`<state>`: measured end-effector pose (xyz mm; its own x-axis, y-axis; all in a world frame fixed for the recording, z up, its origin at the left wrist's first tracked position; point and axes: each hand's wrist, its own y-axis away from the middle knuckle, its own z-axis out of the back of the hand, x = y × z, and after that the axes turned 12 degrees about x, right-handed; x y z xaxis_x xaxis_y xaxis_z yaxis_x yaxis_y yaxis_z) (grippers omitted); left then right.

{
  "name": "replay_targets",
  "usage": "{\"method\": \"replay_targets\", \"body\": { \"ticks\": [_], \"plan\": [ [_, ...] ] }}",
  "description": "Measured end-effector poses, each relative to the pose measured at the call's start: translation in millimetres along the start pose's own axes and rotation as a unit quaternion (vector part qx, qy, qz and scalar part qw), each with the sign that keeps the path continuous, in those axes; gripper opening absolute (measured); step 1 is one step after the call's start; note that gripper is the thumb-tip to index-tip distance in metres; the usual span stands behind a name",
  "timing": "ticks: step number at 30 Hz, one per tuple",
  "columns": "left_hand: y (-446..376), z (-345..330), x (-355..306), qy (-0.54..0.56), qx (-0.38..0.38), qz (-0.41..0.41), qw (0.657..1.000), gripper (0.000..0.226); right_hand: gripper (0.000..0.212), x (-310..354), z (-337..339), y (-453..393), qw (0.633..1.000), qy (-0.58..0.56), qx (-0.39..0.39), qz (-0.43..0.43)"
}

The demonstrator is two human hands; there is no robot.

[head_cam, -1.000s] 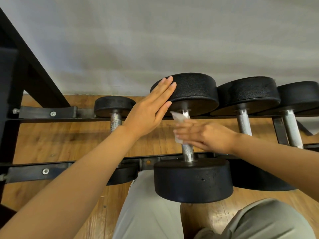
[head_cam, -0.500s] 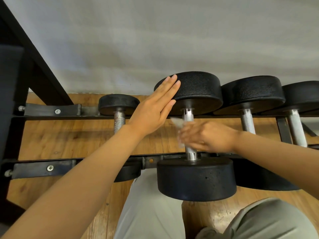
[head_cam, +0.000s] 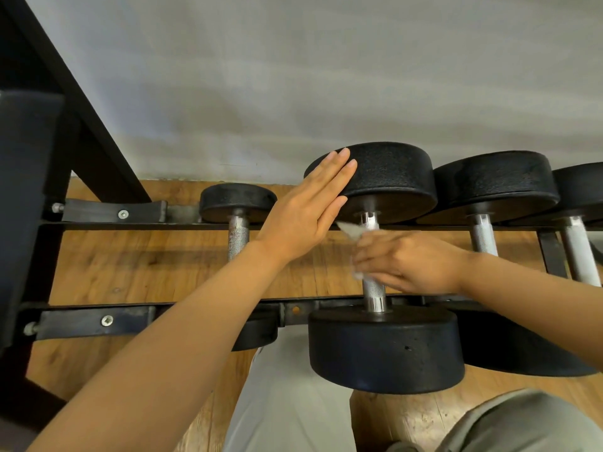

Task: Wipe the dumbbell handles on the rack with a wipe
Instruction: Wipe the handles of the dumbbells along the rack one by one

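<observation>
The right hand wraps the wipe around the dumbbell handle.

Soft, even light, fairly bright, with no hard glare. My right hand is smeared with motion blur, the wipe too. Faint shadows lie on the floor. The wide lens bends the rack at the edges.
</observation>
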<state>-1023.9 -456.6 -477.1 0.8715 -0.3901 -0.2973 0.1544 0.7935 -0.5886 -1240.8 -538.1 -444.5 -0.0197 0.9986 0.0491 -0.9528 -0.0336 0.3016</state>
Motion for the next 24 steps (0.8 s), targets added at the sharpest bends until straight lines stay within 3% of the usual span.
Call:
{"method": "replay_targets", "body": {
  "ticks": [3,6,10,14,19,22,24],
  "plan": [
    [0,-3,1,0.001,-0.005,-0.001,1.000,0.045,0.035,13,-4,15,0.994,-0.059,0.067,0.065],
    [1,-5,-1,0.018,-0.004,0.008,1.000,0.045,0.037,3,0,9,0.993,-0.019,0.075,0.092],
    [2,-3,-2,0.017,0.011,0.020,1.000,0.047,0.040,-20,14,-3,0.999,0.050,-0.006,-0.005],
    [2,-1,-5,0.015,0.016,0.029,0.999,0.047,0.039,-14,-1,0,0.997,-0.005,-0.072,-0.040],
    [2,3,-13,0.005,0.027,0.044,0.999,0.048,0.037,0,-24,24,0.992,-0.105,-0.007,0.064],
    [1,8,-14,-0.022,0.043,0.045,0.998,0.049,0.037,-13,-15,18,0.989,-0.052,0.041,0.131],
    [1,12,-14,-0.025,0.049,0.044,0.997,0.049,0.037,-23,-11,12,0.987,-0.009,0.031,0.157]
  ]
}}
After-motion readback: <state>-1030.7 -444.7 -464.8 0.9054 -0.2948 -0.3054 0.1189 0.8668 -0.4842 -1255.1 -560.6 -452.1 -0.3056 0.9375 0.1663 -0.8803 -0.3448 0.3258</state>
